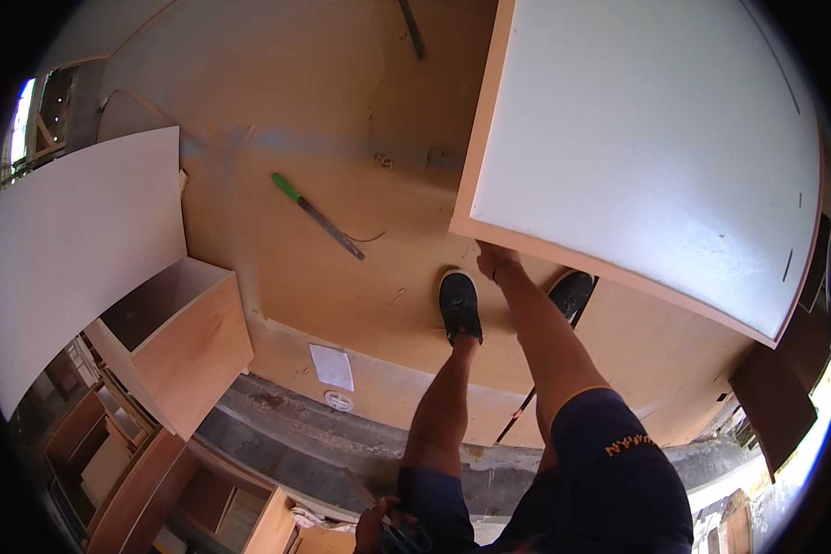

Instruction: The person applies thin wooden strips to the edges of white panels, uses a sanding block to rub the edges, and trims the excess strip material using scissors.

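My right arm reaches down and forward, and my right hand [497, 258] is at the near lower corner of a large white panel [637, 157] with wood-coloured edges. The panel's edge hides most of its fingers. At the bottom of the view my left hand [379, 524] is closed around a tool with dark bluish handles [410, 537], partly out of sight. Ahead and left of my feet, a long flat blade with a green handle [319, 218] lies on the brown board floor [342, 286], beside a thin curled strip [367, 237].
An open wooden box [194, 342] stands at left beside a white sheet [83, 249]. A paper sheet [331, 367] and a round white piece [338, 401] lie near the board's edge. A dark bar [413, 30] lies at the top. Cabinet parts [203, 489] crowd the lower left.
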Demonstrator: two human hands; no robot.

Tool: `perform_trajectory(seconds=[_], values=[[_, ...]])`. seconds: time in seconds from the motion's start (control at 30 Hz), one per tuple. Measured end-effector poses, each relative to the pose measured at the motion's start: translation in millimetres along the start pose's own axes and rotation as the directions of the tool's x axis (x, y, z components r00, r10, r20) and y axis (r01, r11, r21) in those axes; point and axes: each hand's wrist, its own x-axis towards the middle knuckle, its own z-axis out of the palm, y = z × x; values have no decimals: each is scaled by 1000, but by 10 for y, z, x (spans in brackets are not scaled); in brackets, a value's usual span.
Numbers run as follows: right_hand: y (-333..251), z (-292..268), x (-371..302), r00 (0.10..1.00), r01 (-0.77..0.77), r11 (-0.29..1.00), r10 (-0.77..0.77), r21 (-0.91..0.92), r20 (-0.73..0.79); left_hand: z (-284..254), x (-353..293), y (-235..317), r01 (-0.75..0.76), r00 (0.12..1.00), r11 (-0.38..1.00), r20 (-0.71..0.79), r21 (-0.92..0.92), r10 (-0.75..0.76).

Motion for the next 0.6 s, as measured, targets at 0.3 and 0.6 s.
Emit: perform_trajectory(seconds=[0.3,0.6], values=[[842,434,-611,994,-111,987,109,-113,-19,253,-95,-48,-27,999,991,-21,128,30],[800,1158,-1080,646,-763,498,622,412,443,442,-150,198,-52,990,953,-114,299,89]])
